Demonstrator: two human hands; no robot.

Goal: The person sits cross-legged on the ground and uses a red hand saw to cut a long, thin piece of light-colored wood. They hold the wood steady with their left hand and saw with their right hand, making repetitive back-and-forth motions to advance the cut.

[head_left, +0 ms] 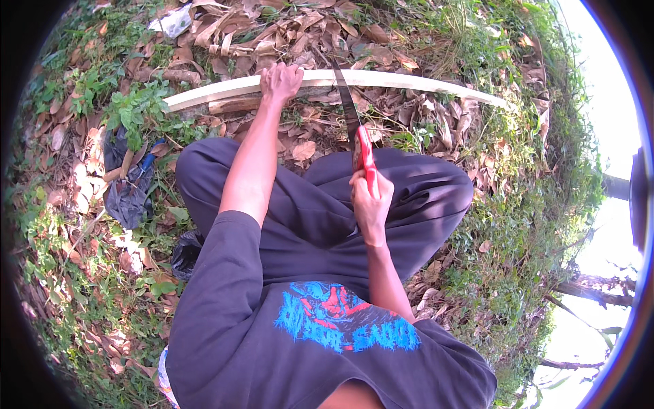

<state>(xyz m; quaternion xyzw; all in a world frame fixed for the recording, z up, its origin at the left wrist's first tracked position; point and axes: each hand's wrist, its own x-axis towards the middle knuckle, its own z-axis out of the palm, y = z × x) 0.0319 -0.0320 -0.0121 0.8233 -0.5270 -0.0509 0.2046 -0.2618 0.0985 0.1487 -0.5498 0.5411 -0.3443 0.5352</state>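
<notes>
A long pale strip of wood (402, 81) lies crosswise in front of my crossed legs. My left hand (281, 83) is closed over it, left of its middle. In my right hand (372, 204) is the red handle of a hand saw (349, 109). Its dark blade points away from me and crosses the wood strip a little right of my left hand. The blade appears to touch the strip's edge; how deep it sits in the wood I cannot tell. Under the strip, near my left wrist, rests a short brown piece of wood (235, 104).
Dry leaves (306, 150) and green plants cover the ground all around. Left of my knee lies a black plastic bag (129, 201) with a wooden-handled tool (121, 167) and something blue on it. A pale plastic scrap (173, 22) lies at the far left.
</notes>
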